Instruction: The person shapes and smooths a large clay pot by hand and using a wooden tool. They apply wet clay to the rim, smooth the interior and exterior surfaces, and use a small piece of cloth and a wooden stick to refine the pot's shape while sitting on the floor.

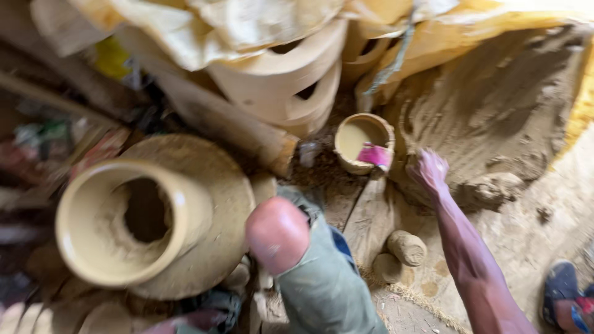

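- Right now my right hand (428, 170) is stretched out to the clay heap (495, 117), landing at its near edge; fingers (433, 162) look curled down into the clay, but blur means I cannot tell if they have closed on a lump.
- Left hand is out of view, so no call on its fingers.
- Landmark is the water bowl (364, 142): full of murky slip with a pink rag (375, 154) draped on its rim, just left of my right hand, presumably parked there so wetting takes one short reach.
- Fresh pot (124, 219) sits well left of the bowl on the wheel disc (216, 185), tilted mouth toward the camera, walls wet.
- Two small clay lumps (401, 252) lie on the floor below the bowl, near my bent knee (277, 234).
- Stacked dried clay rings (284, 80) sit above-left of the bowl, partly under sheeting, clear of the wet work.
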